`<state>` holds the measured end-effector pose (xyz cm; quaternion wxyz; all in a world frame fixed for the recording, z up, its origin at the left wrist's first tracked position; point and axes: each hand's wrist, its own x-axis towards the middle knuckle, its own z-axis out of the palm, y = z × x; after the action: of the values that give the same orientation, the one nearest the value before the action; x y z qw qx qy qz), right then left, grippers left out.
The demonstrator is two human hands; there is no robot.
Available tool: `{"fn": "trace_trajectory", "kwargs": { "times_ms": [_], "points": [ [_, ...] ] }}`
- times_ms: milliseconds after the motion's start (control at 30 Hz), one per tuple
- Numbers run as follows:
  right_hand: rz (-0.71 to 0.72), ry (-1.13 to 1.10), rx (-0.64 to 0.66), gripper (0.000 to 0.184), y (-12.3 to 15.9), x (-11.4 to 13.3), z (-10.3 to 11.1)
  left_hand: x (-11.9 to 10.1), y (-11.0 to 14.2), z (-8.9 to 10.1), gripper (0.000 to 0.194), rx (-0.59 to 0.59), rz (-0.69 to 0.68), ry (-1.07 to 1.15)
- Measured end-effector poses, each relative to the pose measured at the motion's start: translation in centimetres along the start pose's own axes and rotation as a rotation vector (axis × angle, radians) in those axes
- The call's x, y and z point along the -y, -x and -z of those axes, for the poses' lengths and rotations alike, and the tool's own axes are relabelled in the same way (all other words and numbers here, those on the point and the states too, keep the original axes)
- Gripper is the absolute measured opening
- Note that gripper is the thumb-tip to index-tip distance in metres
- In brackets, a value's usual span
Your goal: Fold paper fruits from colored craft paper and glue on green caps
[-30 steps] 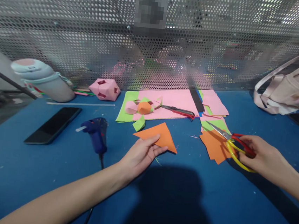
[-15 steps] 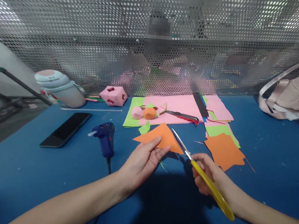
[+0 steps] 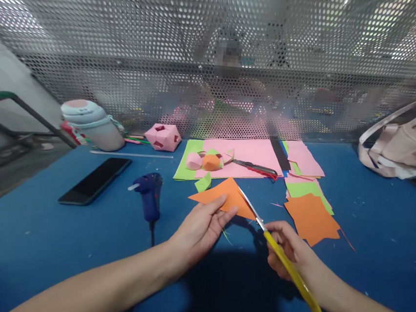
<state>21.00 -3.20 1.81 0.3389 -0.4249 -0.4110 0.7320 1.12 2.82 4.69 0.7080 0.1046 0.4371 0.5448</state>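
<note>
My left hand (image 3: pixel 204 227) pinches a folded orange paper triangle (image 3: pixel 231 193) along its lower edge, thumb on top and fingers beneath. In my right hand (image 3: pixel 292 252) is a pair of scissors (image 3: pixel 286 264) with a yellow handle. Their blades lie along the triangle's right edge, pointing up and away from me. Beyond the triangle sits a small folded green paper piece (image 3: pixel 203 182). To the right of the scissors lies a stack of orange paper sheets (image 3: pixel 310 217), partly over green and pink pieces (image 3: pixel 306 186).
A blue hot glue gun (image 3: pixel 148 197) and a black phone (image 3: pixel 95 180) lie to the left. At the back stand a bottle (image 3: pixel 93 125) and a pink paper polyhedron (image 3: pixel 163 137). A utility knife (image 3: pixel 254 168) rests on pink sheets (image 3: pixel 247 147). A bag (image 3: pixel 412 136) is at far right.
My right hand has brought the scissors from above the orange stack leftward to the triangle's right edge. My left hand has kept its hold on the triangle. The camera view has shifted.
</note>
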Motion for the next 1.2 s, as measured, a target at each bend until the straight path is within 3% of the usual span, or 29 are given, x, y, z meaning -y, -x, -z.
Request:
{"fn": "trace_trajectory", "kwargs": {
  "times_ms": [333, 967, 1200],
  "points": [
    [0.018, 0.114, -0.055, 0.035, 0.46, 0.93, -0.84, 0.23, -0.08, 0.37, 0.014, 0.040, -0.014, -0.004],
    [0.036, 0.253, -0.100, 0.038, -0.18, 0.22, -0.78, 0.56, 0.16, 0.59, 0.016, 0.117, 0.031, -0.049],
    [0.020, 0.246, -0.134, 0.039, -0.35, 0.00, -1.05, 0.66, 0.22, 0.47, 0.018, 0.065, 0.028, -0.041]
  ]
}}
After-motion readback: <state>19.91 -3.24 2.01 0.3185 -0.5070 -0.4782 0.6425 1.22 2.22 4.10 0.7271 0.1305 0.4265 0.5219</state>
